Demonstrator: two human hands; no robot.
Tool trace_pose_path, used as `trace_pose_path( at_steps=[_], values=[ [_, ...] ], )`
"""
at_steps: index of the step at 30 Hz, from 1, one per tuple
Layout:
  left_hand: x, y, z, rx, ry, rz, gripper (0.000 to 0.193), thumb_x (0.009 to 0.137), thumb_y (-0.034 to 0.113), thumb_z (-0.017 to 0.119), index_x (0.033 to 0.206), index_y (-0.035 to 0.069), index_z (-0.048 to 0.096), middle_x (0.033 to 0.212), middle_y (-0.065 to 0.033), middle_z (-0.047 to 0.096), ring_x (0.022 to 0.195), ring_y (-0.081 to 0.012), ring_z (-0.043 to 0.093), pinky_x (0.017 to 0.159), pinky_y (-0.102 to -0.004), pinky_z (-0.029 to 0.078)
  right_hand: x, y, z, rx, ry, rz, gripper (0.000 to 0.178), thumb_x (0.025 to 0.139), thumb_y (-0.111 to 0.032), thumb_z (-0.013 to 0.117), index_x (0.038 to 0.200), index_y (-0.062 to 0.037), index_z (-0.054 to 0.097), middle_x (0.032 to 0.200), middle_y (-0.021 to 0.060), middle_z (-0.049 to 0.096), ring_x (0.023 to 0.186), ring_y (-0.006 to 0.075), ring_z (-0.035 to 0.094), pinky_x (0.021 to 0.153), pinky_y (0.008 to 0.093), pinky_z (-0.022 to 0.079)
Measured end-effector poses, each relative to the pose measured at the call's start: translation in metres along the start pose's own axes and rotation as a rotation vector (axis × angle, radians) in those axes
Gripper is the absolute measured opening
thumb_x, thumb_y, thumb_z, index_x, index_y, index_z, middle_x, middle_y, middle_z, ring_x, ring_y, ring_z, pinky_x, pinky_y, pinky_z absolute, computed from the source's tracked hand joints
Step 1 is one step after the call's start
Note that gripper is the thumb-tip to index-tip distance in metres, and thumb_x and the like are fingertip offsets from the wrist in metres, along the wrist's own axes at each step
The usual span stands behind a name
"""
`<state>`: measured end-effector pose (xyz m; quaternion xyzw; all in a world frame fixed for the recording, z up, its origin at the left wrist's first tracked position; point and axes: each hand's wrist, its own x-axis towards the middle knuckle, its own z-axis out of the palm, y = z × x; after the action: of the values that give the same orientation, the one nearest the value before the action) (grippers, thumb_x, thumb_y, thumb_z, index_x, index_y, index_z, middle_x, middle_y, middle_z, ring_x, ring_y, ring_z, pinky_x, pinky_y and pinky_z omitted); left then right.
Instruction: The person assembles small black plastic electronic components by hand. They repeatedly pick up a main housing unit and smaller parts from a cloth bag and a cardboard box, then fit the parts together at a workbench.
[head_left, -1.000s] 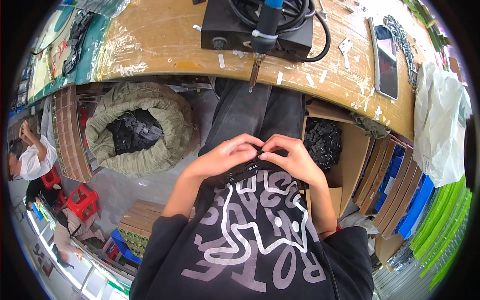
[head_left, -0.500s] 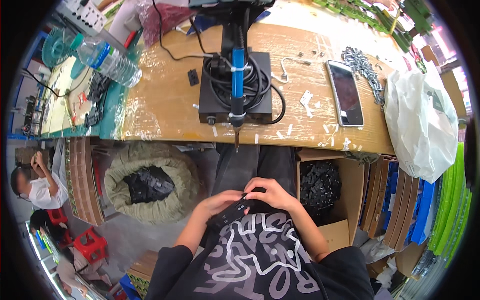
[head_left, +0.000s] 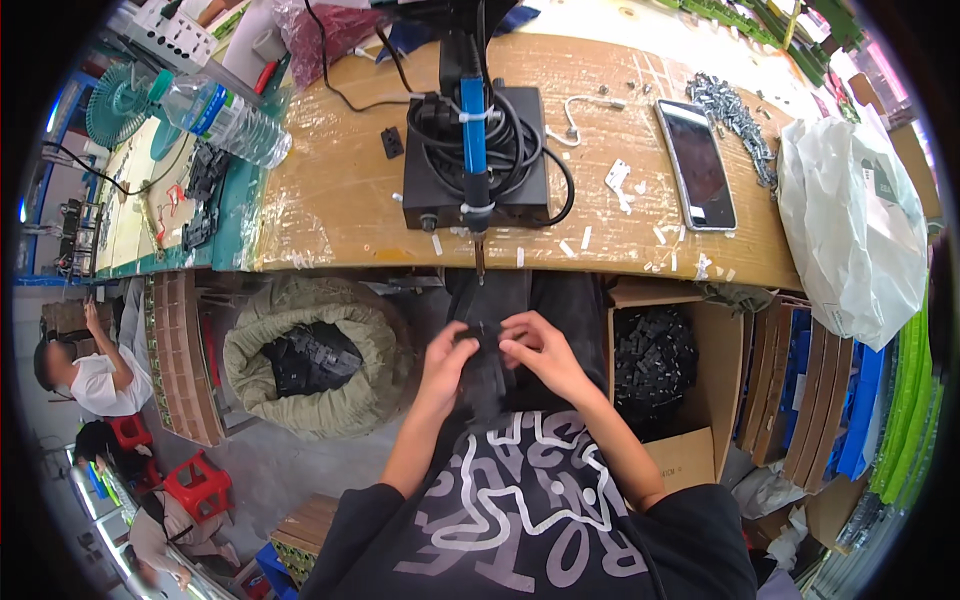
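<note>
Over my lap, a long black plastic part (head_left: 487,372) hangs blurred between my hands against dark clothing. My left hand (head_left: 446,362) is closed on its left side, fingers curled and thumb pressed toward it. My right hand (head_left: 540,352) is at its upper right, thumb and fingers pinched together; whatever sits in that pinch is too small and dark to make out. Just beyond my hands, the soldering iron (head_left: 474,130) with a blue grip points its tip down past the bench edge. It rests against a black box (head_left: 530,200) wound with black cable.
A rolled-down fabric sack (head_left: 250,375) of black parts stands left of my legs, and a cardboard box (head_left: 705,390) of small black pieces stands right. On the bench (head_left: 340,225) are a phone (head_left: 695,165), screws (head_left: 735,125), a bottle (head_left: 225,120) and a white bag (head_left: 845,230).
Both hands have moved farther from my body, toward the bench, with the black part now more upright between them. My right hand has opened some distance from my left. The view has shifted slightly.
</note>
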<state>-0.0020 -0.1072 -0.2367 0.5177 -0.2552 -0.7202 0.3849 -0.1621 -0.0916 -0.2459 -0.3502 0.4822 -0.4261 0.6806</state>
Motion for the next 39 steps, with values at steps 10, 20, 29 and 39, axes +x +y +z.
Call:
trace_pose_path(
  at_steps=[10, 20, 29, 39],
  values=[
    [0.005, 0.040, 0.025, 0.185, 0.005, 0.274, 0.008, 0.078, 0.002, 0.051, 0.085, 0.001, 0.047, 0.068, 0.0013, 0.050, 0.058, -0.0015, 0.044, 0.050, -0.0170, 0.035, -0.021, -0.051, 0.012, 0.241, -0.172, 0.214, 0.014, 0.080, -0.010, 0.055, 0.088, -0.0009, 0.049, 0.058, 0.0054, 0.054, 0.043, 0.0086, 0.049, 0.037, 0.0201, 0.038],
    [0.004, 0.049, 0.032, 0.156, -0.026, 0.306, 0.010, 0.078, 0.003, 0.050, 0.087, 0.001, 0.047, 0.069, 0.0002, 0.051, 0.058, -0.0010, 0.044, 0.049, -0.0159, 0.036, -0.023, -0.061, 0.016, 0.258, -0.095, 0.158, 0.009, 0.079, -0.004, 0.054, 0.086, 0.0002, 0.049, 0.057, 0.0051, 0.053, 0.043, 0.0089, 0.049, 0.034, 0.0192, 0.036],
    [0.004, 0.051, 0.034, 0.147, -0.005, 0.306, 0.009, 0.078, 0.002, 0.050, 0.087, 0.000, 0.048, 0.068, 0.0003, 0.051, 0.057, -0.0008, 0.044, 0.048, -0.0154, 0.035, -0.021, -0.064, 0.016, 0.250, -0.107, 0.150, 0.010, 0.079, -0.005, 0.055, 0.085, 0.0009, 0.050, 0.056, 0.0047, 0.053, 0.042, 0.0085, 0.048, 0.034, 0.0187, 0.036],
    [0.008, 0.052, 0.032, 0.163, -0.015, 0.310, 0.010, 0.078, 0.002, 0.050, 0.087, 0.000, 0.048, 0.068, 0.0003, 0.051, 0.057, -0.0009, 0.044, 0.049, -0.0154, 0.035, -0.019, -0.063, 0.016, 0.261, -0.099, 0.139, 0.010, 0.079, -0.004, 0.054, 0.086, 0.0010, 0.049, 0.057, 0.0047, 0.053, 0.043, 0.0084, 0.048, 0.035, 0.0184, 0.035]
  ],
)
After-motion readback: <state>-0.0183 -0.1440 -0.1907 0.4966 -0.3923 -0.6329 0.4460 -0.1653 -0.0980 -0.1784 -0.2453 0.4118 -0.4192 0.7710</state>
